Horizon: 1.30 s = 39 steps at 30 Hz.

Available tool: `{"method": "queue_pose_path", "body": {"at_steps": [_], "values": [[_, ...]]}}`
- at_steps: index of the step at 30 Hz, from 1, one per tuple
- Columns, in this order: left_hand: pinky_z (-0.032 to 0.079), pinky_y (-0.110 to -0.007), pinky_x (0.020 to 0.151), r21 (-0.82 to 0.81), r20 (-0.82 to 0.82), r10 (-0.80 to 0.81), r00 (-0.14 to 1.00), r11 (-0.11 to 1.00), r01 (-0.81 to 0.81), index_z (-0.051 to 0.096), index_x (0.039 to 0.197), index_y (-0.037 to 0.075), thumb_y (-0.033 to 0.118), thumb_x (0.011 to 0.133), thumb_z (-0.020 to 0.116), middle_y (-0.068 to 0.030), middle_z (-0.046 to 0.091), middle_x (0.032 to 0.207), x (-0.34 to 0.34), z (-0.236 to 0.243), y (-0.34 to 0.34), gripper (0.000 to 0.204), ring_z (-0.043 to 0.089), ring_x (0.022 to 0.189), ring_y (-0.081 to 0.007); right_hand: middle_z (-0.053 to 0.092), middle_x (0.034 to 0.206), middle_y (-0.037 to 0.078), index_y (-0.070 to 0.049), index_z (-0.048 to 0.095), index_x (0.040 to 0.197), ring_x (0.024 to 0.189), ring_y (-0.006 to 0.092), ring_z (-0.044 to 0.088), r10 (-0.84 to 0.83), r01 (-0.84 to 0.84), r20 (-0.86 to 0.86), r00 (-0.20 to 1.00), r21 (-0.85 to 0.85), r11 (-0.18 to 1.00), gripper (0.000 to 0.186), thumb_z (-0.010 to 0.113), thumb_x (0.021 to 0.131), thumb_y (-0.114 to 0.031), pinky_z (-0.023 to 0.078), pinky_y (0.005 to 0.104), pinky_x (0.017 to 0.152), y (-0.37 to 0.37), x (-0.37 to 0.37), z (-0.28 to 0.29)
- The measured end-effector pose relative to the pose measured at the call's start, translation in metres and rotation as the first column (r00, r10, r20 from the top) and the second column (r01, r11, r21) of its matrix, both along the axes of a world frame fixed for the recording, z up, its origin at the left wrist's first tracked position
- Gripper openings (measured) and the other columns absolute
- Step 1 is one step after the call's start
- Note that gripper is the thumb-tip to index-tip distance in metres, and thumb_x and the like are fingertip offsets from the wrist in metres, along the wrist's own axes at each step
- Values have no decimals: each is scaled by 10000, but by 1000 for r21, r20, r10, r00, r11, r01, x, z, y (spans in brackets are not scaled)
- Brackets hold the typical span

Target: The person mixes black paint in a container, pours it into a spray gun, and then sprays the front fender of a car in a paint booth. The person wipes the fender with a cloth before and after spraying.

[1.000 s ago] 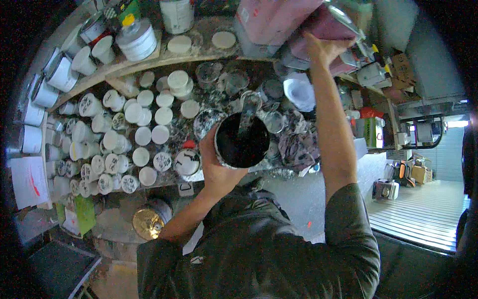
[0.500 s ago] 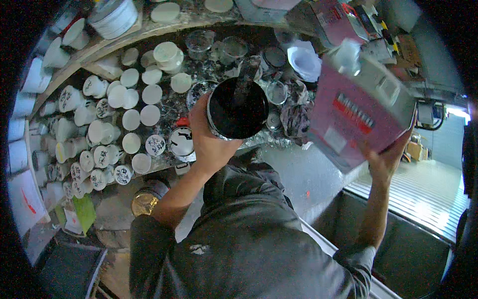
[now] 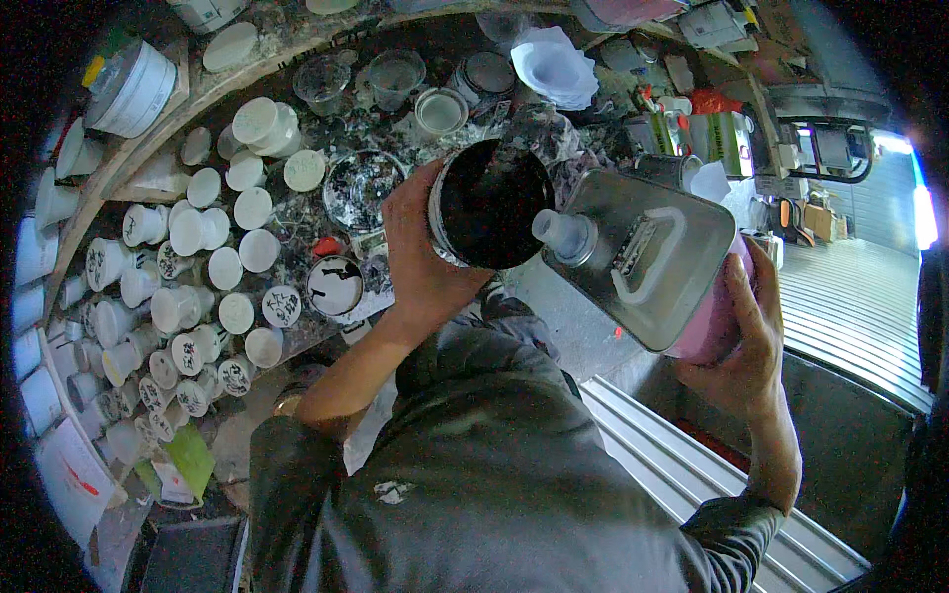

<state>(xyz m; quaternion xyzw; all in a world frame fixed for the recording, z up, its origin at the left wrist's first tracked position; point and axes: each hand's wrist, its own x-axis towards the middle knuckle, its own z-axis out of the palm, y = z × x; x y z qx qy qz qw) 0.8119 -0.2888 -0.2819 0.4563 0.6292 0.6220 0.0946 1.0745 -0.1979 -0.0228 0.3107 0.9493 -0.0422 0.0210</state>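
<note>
Two grips: left hand (image 3: 427,252) clasps pot (image 3: 492,232); right of it, right hand (image 3: 746,351) clasps likely heavy tin (image 3: 682,259), best cradled low.

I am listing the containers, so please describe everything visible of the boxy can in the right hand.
The can is boxy, with a grey, metal-looking top and pinkish sides. Its top carries a pale handle and a whitish, translucent spout. It is tilted, spout pointing left, near the rim of the dark-filled pot; whether they touch I cannot tell. The right hand holds its pink side.
</note>
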Motion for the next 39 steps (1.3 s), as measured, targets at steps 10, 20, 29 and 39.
{"method": "queue_pose_path", "body": {"at_steps": [10,20,29,39], "values": [[377,-514,1155,-81,42,41,998,996,-38,442,1523,19,175,596,980,-192,544,1446,-3,-1,-5,1083,484,1342,-413,400,1587,314,-284,443,1625,1394,541,504,82,-83,36,996,20,996,1221,887,507,-73,521,592,1080,12,-18,8],[377,-518,1154,-98,25,96,995,991,-93,436,1527,28,178,590,987,-197,551,1431,-11,-6,-6,1097,493,1332,-418,507,1480,304,-275,490,1579,1249,514,578,121,-121,-26,992,35,992,1056,841,629,23,510,592,1021,20,-40,6],[377,-514,1149,-90,93,83,992,993,-74,439,1523,37,190,605,994,-185,552,1429,-15,-11,-3,1083,491,1335,-407,517,1474,306,-246,481,1582,1270,525,575,122,-121,-37,992,32,992,1073,865,606,-18,494,605,1056,24,-40,5],[408,-461,1154,-108,163,132,978,987,-115,402,1536,19,173,628,990,-194,487,1432,-31,-8,-1,1093,515,1341,-377,434,1605,193,-54,138,1709,1462,354,470,-319,109,-440,839,-439,892,1433,985,567,-234,387,516,1215,48,-22,-42]]}}
